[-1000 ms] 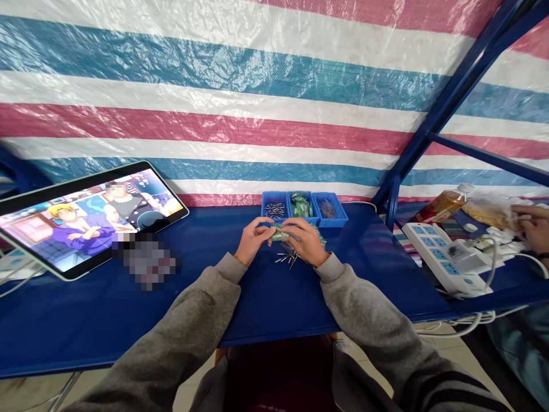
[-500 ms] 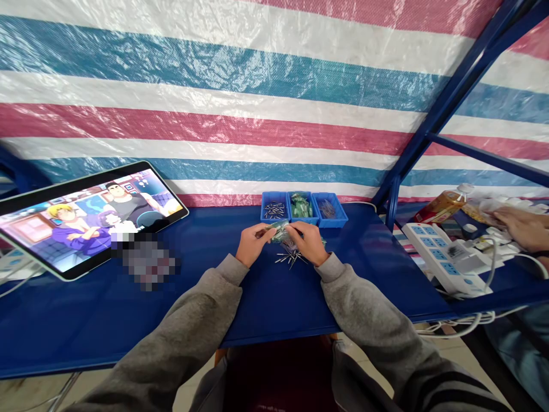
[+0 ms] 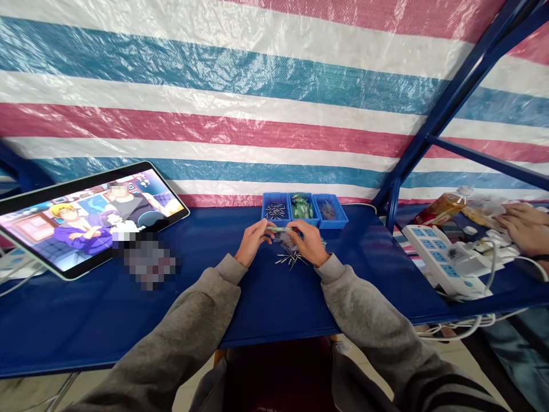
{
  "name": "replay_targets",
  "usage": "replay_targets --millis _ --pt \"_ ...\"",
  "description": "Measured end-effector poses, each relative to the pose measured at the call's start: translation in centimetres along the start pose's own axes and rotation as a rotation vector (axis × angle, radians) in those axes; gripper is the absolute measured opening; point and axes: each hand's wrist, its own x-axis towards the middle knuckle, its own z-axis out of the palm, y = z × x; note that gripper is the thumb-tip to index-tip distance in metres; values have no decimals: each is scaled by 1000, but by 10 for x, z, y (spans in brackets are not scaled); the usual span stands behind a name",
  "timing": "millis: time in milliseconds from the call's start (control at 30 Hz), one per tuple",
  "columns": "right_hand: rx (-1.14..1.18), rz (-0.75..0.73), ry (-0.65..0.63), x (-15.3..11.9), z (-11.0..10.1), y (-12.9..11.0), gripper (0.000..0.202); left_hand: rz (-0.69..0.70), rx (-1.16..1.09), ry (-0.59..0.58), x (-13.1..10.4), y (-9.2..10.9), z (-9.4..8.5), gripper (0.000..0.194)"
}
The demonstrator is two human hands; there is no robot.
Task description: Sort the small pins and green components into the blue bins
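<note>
My left hand (image 3: 252,241) and my right hand (image 3: 311,242) are both closed, pinching the two ends of a small greenish plastic packet (image 3: 281,229). The packet is seen nearly edge-on as a thin strip, and its contents cannot be made out. On the table below my fingers lies a loose pile of thin metal pieces (image 3: 291,260), partly covered by my right hand. Just beyond are three joined blue bins: the left bin (image 3: 263,214) has dark and silvery slim pieces, the middle bin (image 3: 303,222) green plastic packets, the right bin (image 3: 343,220) thin metal pieces.
A tablet (image 3: 92,220) leans at the left, beside a blurred-out patch. On the right are a white power strip (image 3: 444,260) with cables, a drink bottle (image 3: 441,206) and another person's hand (image 3: 525,229). A blue frame post (image 3: 391,206) stands at the table's back right.
The packet, which faced me flatter between my fingers, has tipped to a thin edge-on strip. Both my hands stay in nearly the same place. The other person's hand at the right has shifted slightly.
</note>
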Motion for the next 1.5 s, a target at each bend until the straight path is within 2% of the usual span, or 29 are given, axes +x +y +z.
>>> replay_targets --millis 67,133,333,467,567,667,800,900,933,1067,1167,1267,1333,1433,1500 --pt "0 66 32 1 -1 -1 21 86 122 23 1 -2 -2 49" --pt "43 119 22 2 -2 -2 22 163 212 15 1 -3 -4 43" --pt "250 277 -76 3 -2 -4 25 151 224 -7 1 -9 -4 36" --pt "277 308 -149 4 -4 -5 24 220 294 60 -1 -8 -3 31" --pt "289 308 -131 4 -5 -6 24 248 373 106 -2 -3 -2 24" --pt "262 322 -46 4 -5 -3 24 255 395 164 -3 1 -2 21" --pt "130 428 212 16 -15 8 27 231 376 229 -2 -2 -4 22" --pt "-119 491 345 39 -32 20 29 222 374 226 -1 -7 -6 20" --pt "-214 501 348 48 -38 25 29 224 376 226 -1 -7 -6 19" --pt "-537 561 213 80 -48 46 25 239 382 240 -1 -7 -7 17" --pt "-735 667 11 89 -42 60 23 231 369 250 0 -5 -7 16" --pt "-803 672 -180 90 -35 66 26 204 354 245 0 -5 -6 16" --pt "-798 654 -217 91 -35 67 30 175 348 222 0 -6 -6 17" --pt "-784 575 -170 93 -36 66 39 152 344 191 0 -6 -4 17" --pt "-784 534 -181 95 -37 66 38 148 343 180 -1 -6 -4 17"
